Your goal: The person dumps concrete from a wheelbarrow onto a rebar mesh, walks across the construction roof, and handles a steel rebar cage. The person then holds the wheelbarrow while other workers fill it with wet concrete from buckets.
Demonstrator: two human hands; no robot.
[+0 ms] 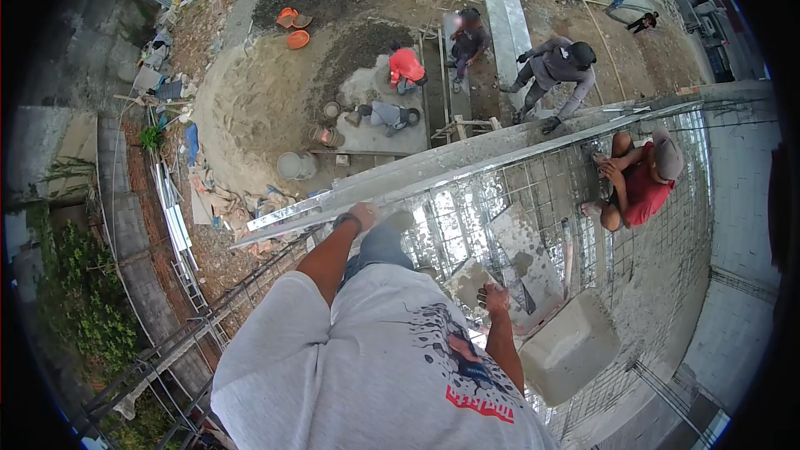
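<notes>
My left hand (362, 216) is by my bent leg, close to the long metal-edged beam (333, 207); its fingers are too small to make out. On the other side, my right hand (494, 297) has its fingers curled in, beside a grey mortar-smeared flat piece (472, 277). What those fingers hold, if anything, is hidden. Just beyond that hand lies a cement-spattered board (521, 242) on the rebar mesh (446, 221). A large tub of wet grey cement (575, 346) stands to the right of my right forearm.
A person in a red shirt (646, 187) squats on the mesh. Another person in grey (558, 75) leans at the beam from outside. Far below, several people work near a sand heap (242, 108), orange basins (297, 39) and a bucket (292, 166). The slab edge drops off to the left.
</notes>
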